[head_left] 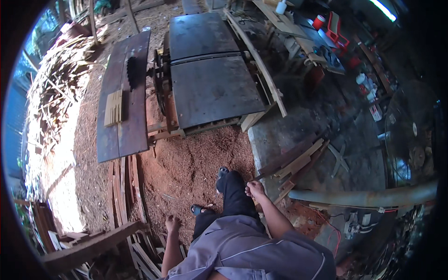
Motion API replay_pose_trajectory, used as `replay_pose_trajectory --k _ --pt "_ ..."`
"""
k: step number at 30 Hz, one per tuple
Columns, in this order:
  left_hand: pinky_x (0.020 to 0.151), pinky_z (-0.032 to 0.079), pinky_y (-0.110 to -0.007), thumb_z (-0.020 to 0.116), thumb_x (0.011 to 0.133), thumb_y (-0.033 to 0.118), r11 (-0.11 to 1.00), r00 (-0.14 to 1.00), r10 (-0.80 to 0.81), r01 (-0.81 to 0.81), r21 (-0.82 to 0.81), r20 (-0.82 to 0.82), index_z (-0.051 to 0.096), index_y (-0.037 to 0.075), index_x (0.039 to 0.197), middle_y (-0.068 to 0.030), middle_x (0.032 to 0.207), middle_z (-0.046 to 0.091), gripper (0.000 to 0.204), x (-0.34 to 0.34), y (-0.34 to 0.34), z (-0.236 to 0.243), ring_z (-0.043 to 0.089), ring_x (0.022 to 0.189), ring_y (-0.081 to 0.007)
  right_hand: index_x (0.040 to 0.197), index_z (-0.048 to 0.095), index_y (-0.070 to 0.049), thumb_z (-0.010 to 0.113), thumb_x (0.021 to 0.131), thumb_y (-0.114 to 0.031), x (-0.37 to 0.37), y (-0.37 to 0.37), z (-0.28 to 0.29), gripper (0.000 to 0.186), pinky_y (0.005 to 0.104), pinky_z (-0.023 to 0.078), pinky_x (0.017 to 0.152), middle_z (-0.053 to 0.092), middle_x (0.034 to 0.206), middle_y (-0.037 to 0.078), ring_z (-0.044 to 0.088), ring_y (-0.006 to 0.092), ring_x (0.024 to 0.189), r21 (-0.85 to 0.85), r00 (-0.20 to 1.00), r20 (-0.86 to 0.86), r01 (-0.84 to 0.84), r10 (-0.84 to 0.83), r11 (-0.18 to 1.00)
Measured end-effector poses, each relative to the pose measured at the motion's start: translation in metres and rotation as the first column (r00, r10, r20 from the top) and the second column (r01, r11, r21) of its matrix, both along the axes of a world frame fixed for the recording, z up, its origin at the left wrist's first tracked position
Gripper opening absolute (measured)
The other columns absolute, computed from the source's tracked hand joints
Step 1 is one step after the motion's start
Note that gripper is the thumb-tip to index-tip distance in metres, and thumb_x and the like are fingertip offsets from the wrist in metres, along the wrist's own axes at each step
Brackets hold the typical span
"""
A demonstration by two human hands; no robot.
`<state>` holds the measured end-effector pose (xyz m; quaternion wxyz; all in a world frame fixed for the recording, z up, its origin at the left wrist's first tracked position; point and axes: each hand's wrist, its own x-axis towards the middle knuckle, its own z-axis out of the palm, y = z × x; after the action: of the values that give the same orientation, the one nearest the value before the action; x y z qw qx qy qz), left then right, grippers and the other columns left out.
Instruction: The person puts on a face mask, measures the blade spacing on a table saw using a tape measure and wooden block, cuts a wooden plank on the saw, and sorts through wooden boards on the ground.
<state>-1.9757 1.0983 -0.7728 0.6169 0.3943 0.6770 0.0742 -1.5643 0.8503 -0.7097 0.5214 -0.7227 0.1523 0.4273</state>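
Note:
My left hand (pixel 172 223) hangs low over the sawdust, its fingers curled in, with nothing seen in them. To the right of my legs my right hand (pixel 255 189) has its fingers drawn together. A short dark tip shows just past those fingers; I cannot tell whether it is held or is the end of a board behind. The nearest stock to that hand is a stack of long wooden boards (pixel 298 161) on the floor. Ahead stands a woodworking machine with a wide, dark metal table (pixel 214 88).
A dark side table (pixel 112 144) with a toothed saw blade (pixel 130 72) and a notched wooden block (pixel 113 108) stands left of the machine. Wood strips (pixel 122 191) and a beam (pixel 93 242) lie at left. A thick pipe (pixel 359 198) crosses at right, above a red cable (pixel 333 226).

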Motion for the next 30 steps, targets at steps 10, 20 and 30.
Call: replay_pose_trajectory --k 10,20,30 --pt "0.068 0.054 -0.03 0.058 0.096 0.02 0.883 0.875 -0.468 0.458 0.104 0.123 0.051 -0.001 0.126 -0.0128 0.099 0.067 0.037 0.322 0.039 0.068 0.067 0.083 -0.0194 0.088 0.051 -0.015 0.057 0.094 -0.023 0.299 -0.023 -0.03 0.012 0.0225 0.038 0.043 0.053 0.069 -0.004 0.047 0.0067 0.052 0.153 0.606 0.11 0.773 -0.788 0.616" --pt "0.047 0.048 -0.029 0.068 0.091 0.034 0.928 0.941 -0.331 0.337 0.157 -0.064 0.06 -0.002 0.082 -0.006 0.073 0.061 0.037 0.596 0.075 0.085 0.057 0.056 -0.0143 0.102 0.069 -0.004 0.062 0.091 -0.022 0.606 0.036 -0.087 0.022 0.034 0.052 0.064 0.07 0.084 0.009 0.065 0.0191 0.075 -0.094 0.959 0.273 0.1 -0.071 0.991" --pt "0.053 0.056 -0.033 0.069 0.091 0.031 0.988 0.96 -0.149 0.152 -0.008 -0.236 0.06 -0.004 0.093 -0.0109 0.083 0.067 0.036 0.618 0.082 0.109 0.067 0.065 -0.0218 0.121 0.065 -0.008 0.057 0.087 -0.015 0.671 0.154 -0.206 0.035 0.039 0.048 0.096 0.063 0.122 0.018 0.061 0.0309 0.114 -0.357 0.545 0.428 -0.631 0.721 0.689"
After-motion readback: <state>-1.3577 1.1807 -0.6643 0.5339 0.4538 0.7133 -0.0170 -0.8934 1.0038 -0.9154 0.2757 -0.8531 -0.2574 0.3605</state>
